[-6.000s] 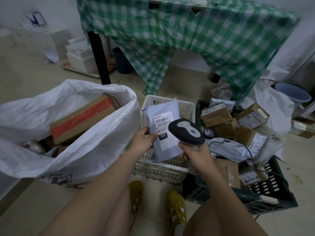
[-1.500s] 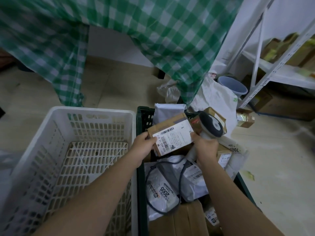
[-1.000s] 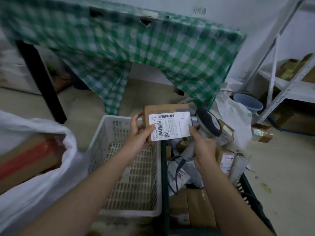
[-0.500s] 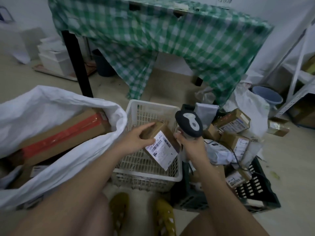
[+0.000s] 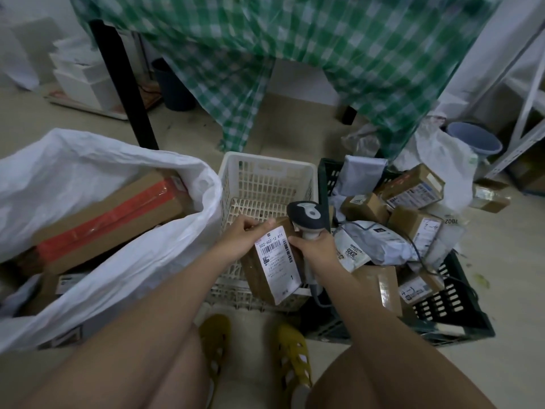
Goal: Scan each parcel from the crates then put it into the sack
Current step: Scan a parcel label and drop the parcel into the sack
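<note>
My left hand (image 5: 240, 237) grips the top end of a brown cardboard parcel (image 5: 272, 261) with a white barcode label, held tilted over the white crate (image 5: 265, 175). My right hand (image 5: 317, 247) grips the handle of a dark barcode scanner (image 5: 306, 215), whose head sits just above the parcel; its fingertips touch the parcel's right edge. The white sack (image 5: 97, 160) lies open on the left with a long brown box with red tape (image 5: 112, 214) inside. The dark green crate (image 5: 442, 308) on the right holds several boxes and grey mailer bags.
A table with a green checked cloth (image 5: 295, 54) and a black leg (image 5: 124, 84) stands behind the crates. A blue bucket (image 5: 474, 140) and a white metal shelf (image 5: 525, 113) are at the right. My knees and yellow shoes (image 5: 292, 361) fill the foreground.
The parcel has come down and closer to me, its label turned more upright. My right hand with the scanner has moved in against the parcel's right edge.
</note>
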The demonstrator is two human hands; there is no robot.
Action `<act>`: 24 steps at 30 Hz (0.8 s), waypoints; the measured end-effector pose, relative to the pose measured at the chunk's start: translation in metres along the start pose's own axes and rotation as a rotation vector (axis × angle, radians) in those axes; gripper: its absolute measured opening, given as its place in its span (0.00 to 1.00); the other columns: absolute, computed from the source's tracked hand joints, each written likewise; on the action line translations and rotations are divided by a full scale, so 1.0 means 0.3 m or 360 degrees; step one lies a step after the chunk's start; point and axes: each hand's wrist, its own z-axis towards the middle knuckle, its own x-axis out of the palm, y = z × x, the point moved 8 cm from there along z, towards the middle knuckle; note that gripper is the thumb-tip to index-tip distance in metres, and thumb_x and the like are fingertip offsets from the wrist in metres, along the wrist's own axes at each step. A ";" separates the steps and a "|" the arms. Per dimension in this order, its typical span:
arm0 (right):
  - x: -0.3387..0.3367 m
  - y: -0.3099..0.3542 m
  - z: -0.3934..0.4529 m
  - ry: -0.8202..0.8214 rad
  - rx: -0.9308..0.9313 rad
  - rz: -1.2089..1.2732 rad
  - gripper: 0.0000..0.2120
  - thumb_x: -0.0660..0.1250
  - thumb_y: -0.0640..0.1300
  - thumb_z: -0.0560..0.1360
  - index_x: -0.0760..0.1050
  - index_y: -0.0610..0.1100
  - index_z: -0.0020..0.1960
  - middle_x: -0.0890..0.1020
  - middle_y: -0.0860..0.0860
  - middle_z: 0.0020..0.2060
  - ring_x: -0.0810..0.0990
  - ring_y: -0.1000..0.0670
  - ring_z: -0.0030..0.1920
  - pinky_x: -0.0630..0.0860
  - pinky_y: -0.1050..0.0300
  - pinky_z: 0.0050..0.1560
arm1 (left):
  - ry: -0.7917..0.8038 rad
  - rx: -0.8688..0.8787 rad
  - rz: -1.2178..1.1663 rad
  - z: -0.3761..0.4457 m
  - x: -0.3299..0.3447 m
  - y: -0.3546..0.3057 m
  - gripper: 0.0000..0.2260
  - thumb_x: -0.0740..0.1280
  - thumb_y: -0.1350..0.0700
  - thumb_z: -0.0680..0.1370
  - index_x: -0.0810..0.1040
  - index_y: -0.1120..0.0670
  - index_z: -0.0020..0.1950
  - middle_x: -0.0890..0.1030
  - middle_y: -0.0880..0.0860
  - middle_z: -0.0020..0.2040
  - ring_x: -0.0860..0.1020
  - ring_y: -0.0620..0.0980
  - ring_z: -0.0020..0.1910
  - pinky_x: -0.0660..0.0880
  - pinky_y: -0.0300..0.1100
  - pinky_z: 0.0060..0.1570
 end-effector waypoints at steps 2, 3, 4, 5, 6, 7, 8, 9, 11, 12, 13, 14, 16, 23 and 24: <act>0.010 -0.024 -0.003 -0.0003 0.0032 -0.0040 0.12 0.73 0.35 0.70 0.74 0.41 0.51 0.81 0.47 0.42 0.79 0.52 0.39 0.75 0.61 0.38 | 0.0068 -0.0063 0.0036 -0.005 0.026 0.021 0.34 0.60 0.21 0.59 0.72 0.47 0.51 0.78 0.49 0.55 0.76 0.49 0.54 0.72 0.47 0.55; 0.015 -0.044 -0.001 -0.0011 0.0066 -0.0029 0.12 0.73 0.35 0.70 0.75 0.40 0.52 0.82 0.45 0.44 0.79 0.50 0.40 0.77 0.58 0.41 | 0.0073 -0.0094 0.0023 -0.007 0.032 0.031 0.34 0.60 0.21 0.59 0.72 0.47 0.49 0.79 0.49 0.54 0.77 0.49 0.53 0.72 0.47 0.54; 0.019 -0.059 0.000 -0.0022 0.0101 -0.0017 0.13 0.73 0.36 0.70 0.75 0.40 0.53 0.82 0.43 0.45 0.80 0.48 0.42 0.77 0.56 0.43 | 0.0058 -0.0112 -0.0012 -0.003 0.034 0.043 0.36 0.60 0.20 0.57 0.72 0.47 0.48 0.80 0.50 0.54 0.78 0.50 0.52 0.73 0.49 0.55; 0.026 -0.071 0.001 -0.0021 0.0121 -0.0007 0.14 0.74 0.36 0.70 0.75 0.39 0.54 0.82 0.43 0.46 0.80 0.47 0.43 0.77 0.55 0.44 | 0.0030 -0.0120 -0.0056 0.007 0.032 0.058 0.39 0.60 0.19 0.54 0.73 0.48 0.48 0.81 0.51 0.53 0.79 0.52 0.52 0.75 0.51 0.56; 0.030 -0.076 0.001 -0.0033 0.0129 0.0005 0.15 0.74 0.37 0.70 0.75 0.39 0.55 0.81 0.44 0.45 0.80 0.47 0.43 0.76 0.55 0.43 | 0.0004 -0.0126 -0.0093 0.013 0.028 0.068 0.41 0.60 0.18 0.51 0.73 0.48 0.49 0.81 0.51 0.53 0.79 0.53 0.51 0.76 0.53 0.56; 0.035 -0.080 0.005 -0.0038 0.0131 0.0009 0.15 0.74 0.37 0.70 0.75 0.39 0.55 0.81 0.45 0.44 0.80 0.47 0.44 0.76 0.55 0.43 | -0.0014 -0.0132 -0.0121 0.017 0.024 0.073 0.42 0.62 0.18 0.50 0.74 0.47 0.50 0.81 0.51 0.54 0.80 0.53 0.52 0.76 0.53 0.56; 0.037 -0.084 0.009 -0.0047 0.0134 -0.0002 0.15 0.74 0.38 0.70 0.75 0.39 0.55 0.81 0.45 0.44 0.80 0.47 0.44 0.77 0.54 0.44 | -0.0017 -0.0136 -0.0156 0.013 0.020 0.070 0.40 0.64 0.20 0.53 0.74 0.48 0.51 0.81 0.51 0.54 0.79 0.53 0.52 0.76 0.52 0.55; 0.038 -0.085 0.016 -0.0048 0.0128 -0.0020 0.15 0.74 0.39 0.70 0.75 0.39 0.54 0.82 0.45 0.44 0.80 0.46 0.44 0.78 0.53 0.46 | -0.0024 -0.0144 -0.0215 0.007 0.020 0.064 0.35 0.67 0.23 0.58 0.74 0.48 0.53 0.81 0.51 0.54 0.79 0.52 0.52 0.76 0.49 0.52; 0.034 -0.088 0.028 -0.0070 0.0137 -0.0063 0.14 0.74 0.39 0.70 0.76 0.38 0.52 0.81 0.45 0.44 0.80 0.46 0.43 0.78 0.52 0.47 | -0.0056 -0.0199 -0.0398 0.013 0.023 0.077 0.24 0.71 0.35 0.69 0.74 0.51 0.55 0.81 0.52 0.53 0.79 0.50 0.50 0.73 0.44 0.44; 0.029 -0.089 0.033 -0.0078 0.0140 -0.0057 0.13 0.74 0.39 0.70 0.76 0.37 0.52 0.81 0.44 0.44 0.80 0.46 0.43 0.77 0.54 0.45 | -0.0065 -0.0231 -0.0489 0.023 0.028 0.090 0.21 0.72 0.41 0.72 0.73 0.52 0.56 0.81 0.54 0.53 0.78 0.50 0.49 0.72 0.43 0.42; 0.027 -0.097 0.038 -0.0077 0.0167 -0.0031 0.14 0.74 0.39 0.70 0.76 0.37 0.53 0.81 0.44 0.44 0.79 0.46 0.43 0.76 0.55 0.45 | -0.0056 -0.0259 -0.0570 0.029 0.034 0.100 0.19 0.72 0.46 0.73 0.73 0.53 0.56 0.81 0.56 0.54 0.78 0.50 0.49 0.71 0.43 0.41; 0.025 -0.106 0.044 -0.0082 0.0181 0.0001 0.14 0.74 0.39 0.70 0.76 0.36 0.53 0.81 0.44 0.44 0.79 0.46 0.43 0.75 0.55 0.44 | -0.0035 -0.0282 -0.0639 0.032 0.039 0.107 0.18 0.73 0.49 0.73 0.72 0.54 0.58 0.80 0.57 0.56 0.78 0.51 0.49 0.71 0.44 0.42; 0.034 -0.113 0.040 -0.0050 0.0208 0.0026 0.14 0.74 0.40 0.71 0.76 0.36 0.53 0.81 0.45 0.43 0.79 0.47 0.43 0.75 0.55 0.44 | 0.0027 -0.0323 -0.0731 0.035 0.043 0.119 0.20 0.72 0.56 0.74 0.70 0.54 0.63 0.79 0.58 0.58 0.77 0.53 0.53 0.72 0.45 0.45; 0.058 -0.118 0.039 0.0029 0.0218 0.0086 0.09 0.75 0.39 0.71 0.74 0.44 0.43 0.81 0.47 0.38 0.80 0.47 0.40 0.79 0.50 0.47 | 0.0463 -0.0390 -0.0412 -0.015 0.076 0.164 0.48 0.72 0.69 0.71 0.46 0.41 0.77 0.73 0.49 0.64 0.72 0.53 0.60 0.76 0.52 0.47; 0.057 -0.120 0.040 0.0032 0.0215 0.0096 0.09 0.74 0.39 0.71 0.73 0.45 0.41 0.81 0.47 0.38 0.80 0.47 0.40 0.79 0.49 0.47 | 0.0466 -0.0387 -0.0353 -0.021 0.077 0.169 0.52 0.73 0.69 0.70 0.41 0.40 0.77 0.73 0.48 0.64 0.71 0.52 0.61 0.77 0.54 0.48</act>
